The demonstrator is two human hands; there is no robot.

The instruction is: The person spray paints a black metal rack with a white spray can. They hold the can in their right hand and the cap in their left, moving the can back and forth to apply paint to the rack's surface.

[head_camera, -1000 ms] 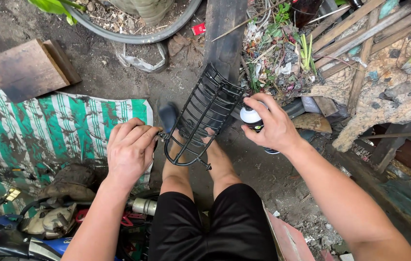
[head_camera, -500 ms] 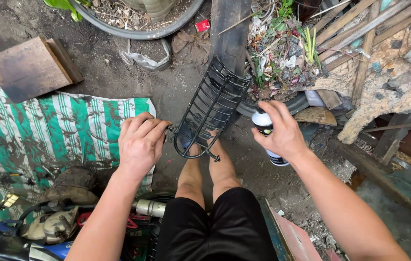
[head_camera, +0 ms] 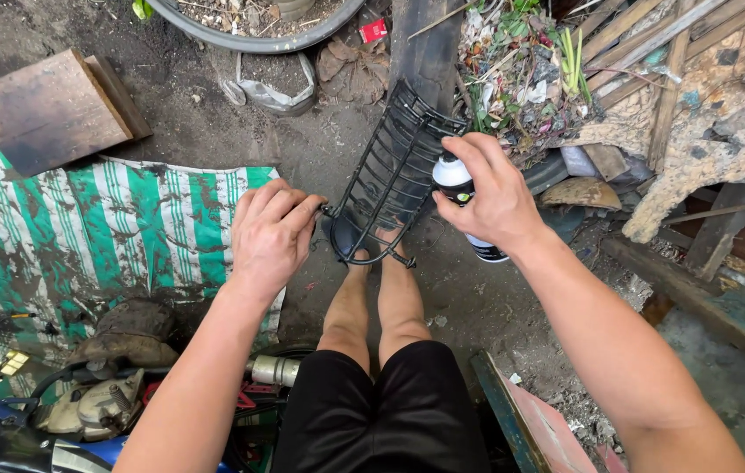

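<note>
Black wire grille (head_camera: 390, 180) leans upright on dirt ground, above my feet. My left hand (head_camera: 269, 236) pinches its lower left edge. My right hand (head_camera: 493, 194), grip wrapped around a spray can (head_camera: 467, 197), holds it beside the grille. Striped green tarp (head_camera: 109, 228) lies left.

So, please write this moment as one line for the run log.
left hand: grips edge of black wire rack | right hand: holds spray can, nozzle toward rack | rack: tilted, leaning over feet | ground: striped tarp at left

A cluttered backyard: dirt ground (head_camera: 215, 131), scrap wood (head_camera: 653, 52), striped tarp (head_camera: 83, 236).
</note>
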